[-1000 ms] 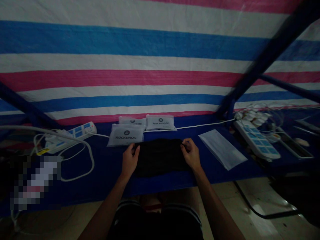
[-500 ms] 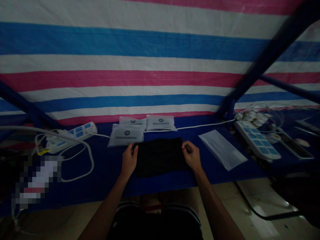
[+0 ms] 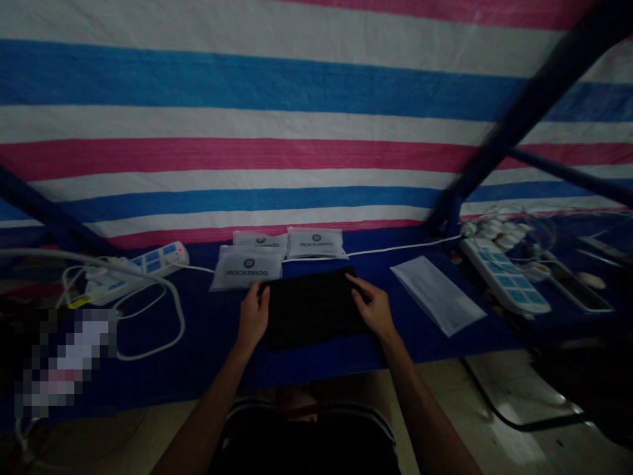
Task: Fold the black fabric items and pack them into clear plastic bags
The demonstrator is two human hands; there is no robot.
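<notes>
A folded piece of black cloth (image 3: 311, 310) lies flat on the blue table top (image 3: 316, 369) in front of me. At its upper left corner, my left hand (image 3: 254, 316) is closed, thumb and fingers pinching the edge. My right hand (image 3: 373, 309) rests at the right edge with index finger stretched onto the upper corner and thumb apart from it. Just behind the cloth stand several filled frosted pouches printed ROCKBROS, the nearest pouch (image 3: 247, 267) left of another pouch (image 3: 315, 243). To the right of my right hand lies a flat frosted pouch (image 3: 438, 295).
A power strip (image 3: 143, 267) with a looped white cable sits at the left. On the right are a second power strip (image 3: 507, 277), tangled white cables and a phone-like dark device (image 3: 576, 284). Striped sheeting (image 3: 297, 152) hangs behind, with a dark blue frame bar (image 3: 499, 145) slanting across.
My right hand has loosened from its pinch on the cloth's right edge, its index finger now extended toward the upper corner. That corner has shifted slightly left. The left hand keeps its place.
</notes>
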